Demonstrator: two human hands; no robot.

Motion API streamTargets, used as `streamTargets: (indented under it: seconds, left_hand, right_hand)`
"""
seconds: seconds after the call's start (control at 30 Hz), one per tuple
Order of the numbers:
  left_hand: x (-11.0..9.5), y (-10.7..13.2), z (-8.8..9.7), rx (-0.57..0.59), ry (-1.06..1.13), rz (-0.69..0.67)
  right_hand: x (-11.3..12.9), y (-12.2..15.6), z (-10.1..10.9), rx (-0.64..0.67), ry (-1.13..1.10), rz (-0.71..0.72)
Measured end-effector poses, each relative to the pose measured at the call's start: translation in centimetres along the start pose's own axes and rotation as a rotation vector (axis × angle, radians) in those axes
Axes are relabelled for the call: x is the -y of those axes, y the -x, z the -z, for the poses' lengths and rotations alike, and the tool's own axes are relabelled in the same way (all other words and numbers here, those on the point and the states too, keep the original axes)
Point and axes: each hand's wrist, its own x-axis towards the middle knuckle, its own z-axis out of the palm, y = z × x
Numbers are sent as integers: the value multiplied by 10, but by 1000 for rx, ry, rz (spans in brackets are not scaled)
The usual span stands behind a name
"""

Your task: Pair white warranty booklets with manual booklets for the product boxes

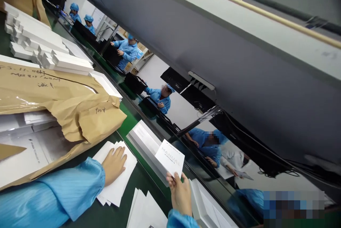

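Note:
My left hand [115, 166] lies flat, fingers spread, on a loose stack of white paper sheets [121, 183] on the green worktop. Between the thumb and fingers of my right hand [180, 191] is a small white manual [170, 157], its cover lettered "MANUAL". The manual is raised over an open white box [145, 139] and hides part of it. Another white box [206, 203] lies just right of my right wrist. More white sheets [146, 210] lie at the bottom edge, between my two arms.
A torn brown paper package [87, 114] with printed white papers inside lies at left. Behind it are piled narrow white boxes [39, 39]. A dark conveyor line [133, 105] runs diagonally past the worktop. Across it sit several people in blue, one a worker [128, 52] handling a black item.

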Motion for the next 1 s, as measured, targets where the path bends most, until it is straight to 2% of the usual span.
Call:
streamTargets:
  seconds: [0.13, 0.23, 0.37, 0.53, 0.67, 0.73, 0.8, 0.83, 0.93, 1.0]
  left_hand:
    - [0, -4, 0, 10, 30, -13]
    - [-1, -3, 1, 20, 58, 0]
    - [0, -3, -1, 7, 79, -6]
    - [3, -4, 0, 5, 114, -34]
    - [6, -6, 4, 7, 174, -41]
    - [7, -8, 7, -5, 215, -38]
    - [8, -10, 10, -40, 268, -33]
    - [8, -12, 12, -61, 304, -25]
    - [7, -15, 18, -122, 456, 8]
    - [6, -16, 22, -163, 568, 28]
  right_hand:
    - [-2, -46, -2, -12, 21, -50]
    - [-12, -65, -4, -11, 51, -90]
    - [-23, -67, -1, -52, 71, -69]
    - [-27, -56, 2, -168, 147, 13]
    - [-28, -22, -7, -143, 206, 82]
    - [-30, 8, -18, -43, 246, 94]
    - [-33, 45, -33, 178, 361, 109]
    - [-35, 64, -41, 241, 392, 119]
    - [-41, 111, -64, 345, 442, 120]
    - [-44, 129, -73, 371, 386, 115]
